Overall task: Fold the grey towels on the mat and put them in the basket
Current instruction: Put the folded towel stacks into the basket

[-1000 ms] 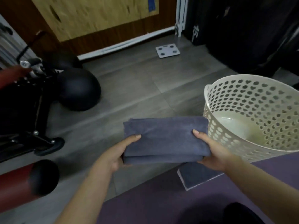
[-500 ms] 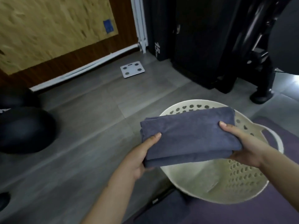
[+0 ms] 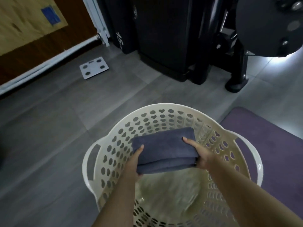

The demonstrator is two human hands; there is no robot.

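The basket [image 3: 170, 110] mouth stands open from above, its pale floor bare on the near side. A folded towel [image 3: 164, 149], gripped at its ends by the left hand [image 3: 136, 163] and right hand [image 3: 201, 158], fills the far half of the opening. Grey floor [image 3: 49, 136] lies open to the left. Far left sits a scale [image 3: 94, 67]; black gym gear [image 3: 180, 38] blocks the far side. A mat [image 3: 270, 145] lies right.

The room is dim. The brightest light is a white glare on the floor [image 3: 268, 63] at far right. The basket [image 3: 172, 194] bottom is smeared by motion blur, and straight lines bow toward the edges.
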